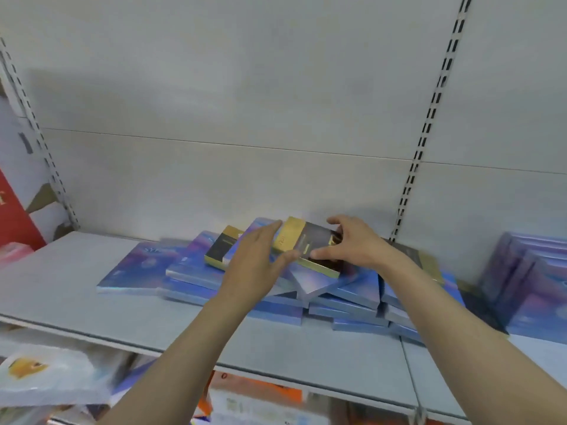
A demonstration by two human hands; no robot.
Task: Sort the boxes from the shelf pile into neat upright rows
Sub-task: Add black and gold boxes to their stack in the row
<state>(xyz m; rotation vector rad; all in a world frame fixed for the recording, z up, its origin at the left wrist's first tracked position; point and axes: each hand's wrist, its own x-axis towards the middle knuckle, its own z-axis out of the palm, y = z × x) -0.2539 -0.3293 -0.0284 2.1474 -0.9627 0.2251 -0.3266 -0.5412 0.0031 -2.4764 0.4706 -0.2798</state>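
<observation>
Now pinching gold box atop pile with right hand, probably for lifting; left hand flat, fingers straight, steadying.

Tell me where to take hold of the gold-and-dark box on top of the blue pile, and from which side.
Take the flat gold-and-dark rectangular box by its two short ends, coming from above. It lies flat and slightly tilted on the pile of blue boxes, so its ends are exposed. The right hand already curls round the far-right end; the left hand lies open by the gold end.

Bare shelf left of pile (flat)
</observation>
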